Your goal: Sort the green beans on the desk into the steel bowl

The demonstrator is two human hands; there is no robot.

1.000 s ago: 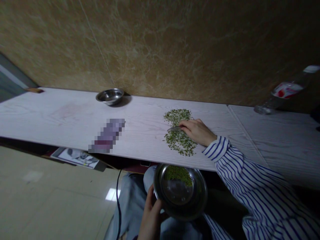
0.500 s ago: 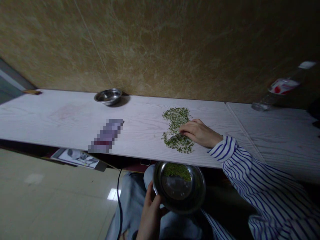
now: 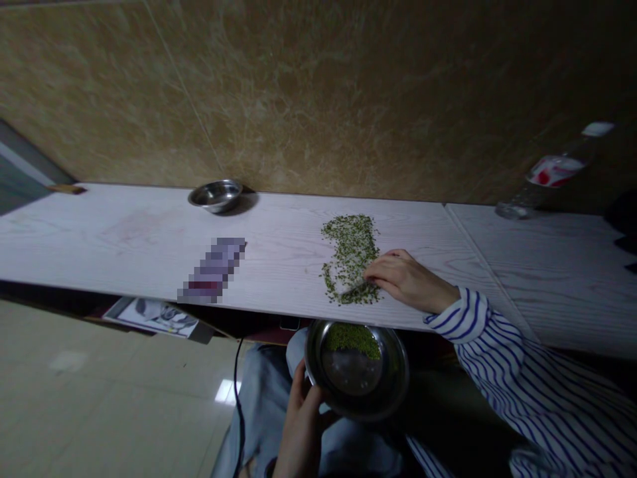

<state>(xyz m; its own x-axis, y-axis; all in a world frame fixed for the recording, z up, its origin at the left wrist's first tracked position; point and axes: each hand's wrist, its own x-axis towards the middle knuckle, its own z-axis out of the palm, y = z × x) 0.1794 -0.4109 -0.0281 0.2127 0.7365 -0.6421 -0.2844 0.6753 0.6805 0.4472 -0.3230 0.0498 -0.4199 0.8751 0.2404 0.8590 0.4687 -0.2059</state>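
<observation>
My left hand (image 3: 305,410) grips the left rim of a steel bowl (image 3: 397,392), which is tilted just below the table's front edge over the lap. Small green beans (image 3: 352,338) lie in a band along the far side inside it. On the table, more of the same green beans (image 3: 351,242) are spread in a thin patch. My right hand (image 3: 398,275) is closed at the patch's right side, pinching a thin, flat, card-like piece (image 3: 354,288) whose edge rests among the near beans. Its exact kind is too blurred to make out.
A second steel bowl (image 3: 215,196) stands by the wall on the white table (image 3: 283,265). A pixelated purple flat object (image 3: 213,271) lies near the front edge. At the right stands a clear bottle (image 3: 552,174). A dark cable (image 3: 237,398) hangs below the table.
My right hand with the flat piece has moved a little toward the table's front edge and right, pulling beans nearer. My left hand and the bowl stay nearly in place.
</observation>
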